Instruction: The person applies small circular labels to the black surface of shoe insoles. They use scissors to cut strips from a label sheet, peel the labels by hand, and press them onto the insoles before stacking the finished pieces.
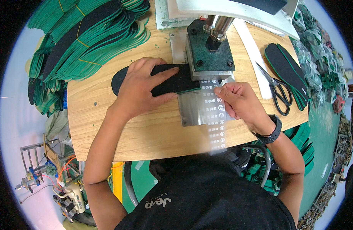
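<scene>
A black insole (165, 85) with a thin green edge lies lengthwise on the table, its right end under the square block of a press (211, 57). My left hand (140, 84) rests on the insole with the fingers spread and the palm down. Between the thumb and fingers of my right hand (243, 101) is a clear film strip (215, 124) printed with rows of small white marks. The strip's upper end runs to the lower edge of the press block, and its lower end hangs toward the table's front edge. Beneath both lies a metal plate (188, 111), partly hidden.
Black-handled scissors (280, 94) lie to the right, beside a long white strip (255, 57) and a small pile of black-and-green insoles (285, 71). Tall banded stacks of insoles (86, 42) crowd the left rear of the wooden table (153, 142). Plastic-bagged goods (312, 61) are heaped at far right.
</scene>
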The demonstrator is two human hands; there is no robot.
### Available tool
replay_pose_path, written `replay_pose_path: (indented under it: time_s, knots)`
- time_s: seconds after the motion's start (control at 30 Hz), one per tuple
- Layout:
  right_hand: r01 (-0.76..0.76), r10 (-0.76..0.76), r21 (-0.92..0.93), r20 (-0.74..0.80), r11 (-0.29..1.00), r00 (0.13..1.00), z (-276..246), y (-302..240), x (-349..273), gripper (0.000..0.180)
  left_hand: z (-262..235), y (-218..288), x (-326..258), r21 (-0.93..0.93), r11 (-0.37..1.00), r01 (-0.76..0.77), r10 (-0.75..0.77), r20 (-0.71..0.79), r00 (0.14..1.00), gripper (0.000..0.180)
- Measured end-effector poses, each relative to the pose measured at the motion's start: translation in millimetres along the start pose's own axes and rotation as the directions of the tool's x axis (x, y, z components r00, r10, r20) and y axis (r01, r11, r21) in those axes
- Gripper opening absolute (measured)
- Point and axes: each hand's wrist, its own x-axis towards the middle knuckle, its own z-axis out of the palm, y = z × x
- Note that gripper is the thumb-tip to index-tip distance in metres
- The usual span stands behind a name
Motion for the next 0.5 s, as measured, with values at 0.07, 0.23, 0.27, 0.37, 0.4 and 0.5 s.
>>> replay_pose_path:
  time_s: [0.07, 0.23, 0.27, 0.37, 0.4, 0.5]
  knots:
    - [0.003, -0.003, 0.008, 0.008, 1.0, 1.0, 0, 1, 0, 0.035, 1, 2, 0, 0.004, 1.0, -0.028, 0.028, -0.02, 0.999, 0.054]
    - [-0.004, 0.004, 0.004, 0.001, 1.0, 1.0, 0, -1, -5, 0.033, 7, 7, 3, 0.016, 0.999, -0.044, 0.044, -0.038, 0.998, 0.052]
    - [-0.009, 0.009, 0.001, -0.004, 1.0, 1.0, 0, -2, -6, 0.033, 7, 7, 4, 0.035, 0.998, -0.058, 0.06, -0.062, 0.996, 0.051]
    - [-0.006, 0.006, 0.011, -0.008, 1.0, 1.0, 0, 1, -15, 0.027, 8, 8, 5, 0.063, 0.995, -0.082, 0.088, -0.108, 0.99, 0.048]
    - [0.05, -0.05, -0.011, -0.009, 0.999, 0.999, 2, 6, -19, 0.026, 8, 8, 5, 0.053, 0.996, -0.077, 0.083, -0.108, 0.991, 0.048]
    - [0.154, -0.148, -0.091, 0.075, 0.984, 0.986, 12, 15, -46, 0.019, 9, 6, 4, -0.012, 0.998, -0.058, 0.057, -0.114, 0.992, 0.041]
